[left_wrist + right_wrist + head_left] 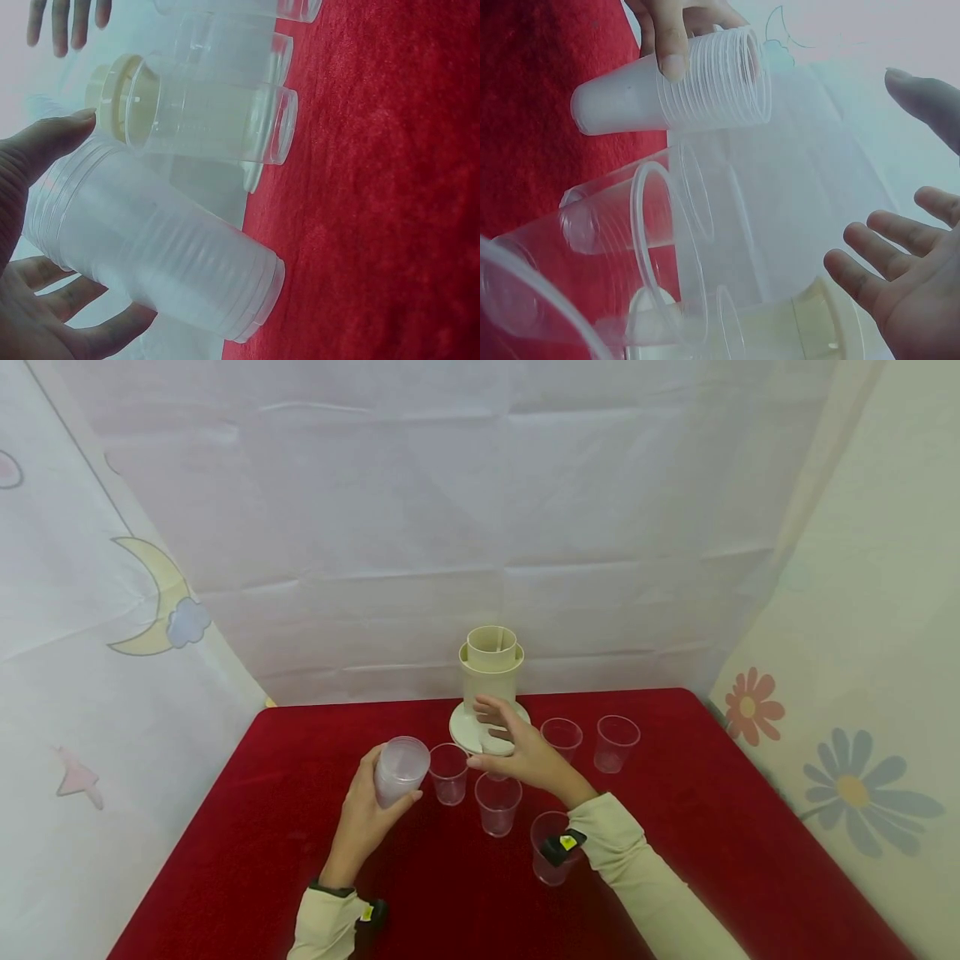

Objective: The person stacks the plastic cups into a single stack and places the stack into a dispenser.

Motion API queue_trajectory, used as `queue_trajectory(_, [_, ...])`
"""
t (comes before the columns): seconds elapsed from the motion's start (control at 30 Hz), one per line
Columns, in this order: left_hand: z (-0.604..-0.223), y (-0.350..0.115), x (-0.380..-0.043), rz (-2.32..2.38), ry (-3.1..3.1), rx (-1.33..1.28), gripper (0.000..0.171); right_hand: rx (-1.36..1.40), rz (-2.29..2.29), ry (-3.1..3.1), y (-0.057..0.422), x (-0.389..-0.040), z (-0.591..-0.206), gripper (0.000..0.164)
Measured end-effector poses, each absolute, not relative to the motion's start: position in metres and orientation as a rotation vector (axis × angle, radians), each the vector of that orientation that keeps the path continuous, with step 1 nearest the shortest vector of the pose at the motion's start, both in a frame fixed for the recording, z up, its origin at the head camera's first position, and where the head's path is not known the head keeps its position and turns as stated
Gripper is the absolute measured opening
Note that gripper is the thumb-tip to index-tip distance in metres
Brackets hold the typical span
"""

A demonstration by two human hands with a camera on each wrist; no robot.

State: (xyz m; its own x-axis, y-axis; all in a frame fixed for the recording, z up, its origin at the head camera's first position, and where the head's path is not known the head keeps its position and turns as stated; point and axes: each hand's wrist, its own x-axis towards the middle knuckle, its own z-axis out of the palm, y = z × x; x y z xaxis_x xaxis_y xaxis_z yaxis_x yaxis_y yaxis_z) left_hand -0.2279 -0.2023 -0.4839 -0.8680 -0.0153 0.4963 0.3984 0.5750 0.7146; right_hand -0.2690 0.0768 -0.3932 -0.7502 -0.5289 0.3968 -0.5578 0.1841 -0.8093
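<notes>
My left hand (365, 810) grips a stack of nested clear plastic cups (402, 763), thumb on one side and fingers around the other. In the right wrist view the stacked cups (667, 86) lean, with many rims close together. My right hand (525, 753) is held above the table with fingers spread and nothing in it; the right wrist view shows its fingers (885, 236) apart. Single clear cups stand below and around it: one cup (449, 777) beside the stack, another cup (498, 806) in front, and one cup (551, 864) partly behind the right wrist.
A cream cylindrical holder (491, 672) on a round base stands at the back middle of the red-covered table (300, 760). Two more cups, a near cup (561, 735) and an outer cup (617, 745), stand right of it. Patterned cloth walls (375, 527) surround the table.
</notes>
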Motion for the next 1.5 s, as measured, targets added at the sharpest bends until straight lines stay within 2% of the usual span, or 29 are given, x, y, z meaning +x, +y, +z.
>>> queue_trajectory(0.97, [-0.481,-0.201,-0.228,-1.249,-2.369,-0.297,0.086,1.022,1.685,-2.410,0.092,-0.263,-0.391,0.085])
queue_trajectory(1.5, [-0.482,-0.201,-0.225,-1.263,-2.369,-0.306,0.087,0.981,1.647,-2.411,0.116,-0.259,-0.406,0.086])
